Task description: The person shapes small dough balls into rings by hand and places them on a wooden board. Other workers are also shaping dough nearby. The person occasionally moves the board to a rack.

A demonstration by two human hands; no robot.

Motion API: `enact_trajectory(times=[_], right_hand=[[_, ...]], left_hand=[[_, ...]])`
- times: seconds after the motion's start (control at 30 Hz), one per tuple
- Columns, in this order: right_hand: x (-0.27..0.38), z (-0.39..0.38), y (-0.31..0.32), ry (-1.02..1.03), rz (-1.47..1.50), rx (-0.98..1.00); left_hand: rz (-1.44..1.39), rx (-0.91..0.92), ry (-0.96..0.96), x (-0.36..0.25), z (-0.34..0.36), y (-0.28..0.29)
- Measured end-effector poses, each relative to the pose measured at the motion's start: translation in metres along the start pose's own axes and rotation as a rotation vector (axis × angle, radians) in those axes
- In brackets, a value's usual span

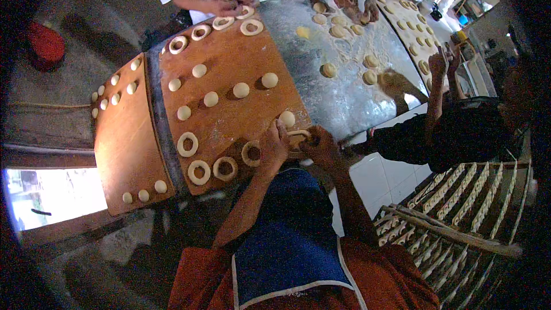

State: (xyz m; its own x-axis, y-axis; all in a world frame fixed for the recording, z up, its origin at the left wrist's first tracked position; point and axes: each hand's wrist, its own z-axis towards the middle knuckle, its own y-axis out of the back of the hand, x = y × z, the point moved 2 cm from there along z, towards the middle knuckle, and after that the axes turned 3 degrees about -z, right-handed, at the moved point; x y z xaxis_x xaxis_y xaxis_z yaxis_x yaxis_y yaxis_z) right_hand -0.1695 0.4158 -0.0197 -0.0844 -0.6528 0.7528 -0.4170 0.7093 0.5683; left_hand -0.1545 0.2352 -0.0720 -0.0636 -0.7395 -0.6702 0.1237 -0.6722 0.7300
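A pale dough ring (298,134) is held low over the near right corner of a brown wooden board (229,126). My right hand (322,148) grips its right side with curled fingers. At the ring's left side, my left hand (274,146) is closed on its edge; the fingertips are partly hidden. Just beyond my left hand sits a round dough ball (287,119). Shaped dough rings lie along the board's near edge, one dough ring (251,153) right beside my left wrist. Several more dough balls (241,90) rest farther up the board.
A second board (129,143) with dough balls lies to the left. Right of mine is a floured metal tabletop (356,103) with dough pieces. Co-workers' hands (229,0) work at the far edge, and another person (453,126) stands at the right. A rack (453,235) of dough fills the lower right.
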Motion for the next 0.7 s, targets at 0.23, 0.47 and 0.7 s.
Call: enact_trajectory(times=[0.23, 0.47, 0.7], right_hand=[[-0.02, 0.019, -0.009, 0.245, -0.263, -0.224], [0.038, 0.06, -0.004, 0.698, -0.426, -0.255], [0.042, 0.011, -0.087, 0.941, -0.625, 0.076]], left_hand=[[0.018, 0.131, 0.169, -0.016, 0.003, 0.021], [0.408, -0.222, -0.132, -0.002, -0.025, 0.025], [0.251, -0.358, 0.34, 0.043, -0.108, 0.126]])
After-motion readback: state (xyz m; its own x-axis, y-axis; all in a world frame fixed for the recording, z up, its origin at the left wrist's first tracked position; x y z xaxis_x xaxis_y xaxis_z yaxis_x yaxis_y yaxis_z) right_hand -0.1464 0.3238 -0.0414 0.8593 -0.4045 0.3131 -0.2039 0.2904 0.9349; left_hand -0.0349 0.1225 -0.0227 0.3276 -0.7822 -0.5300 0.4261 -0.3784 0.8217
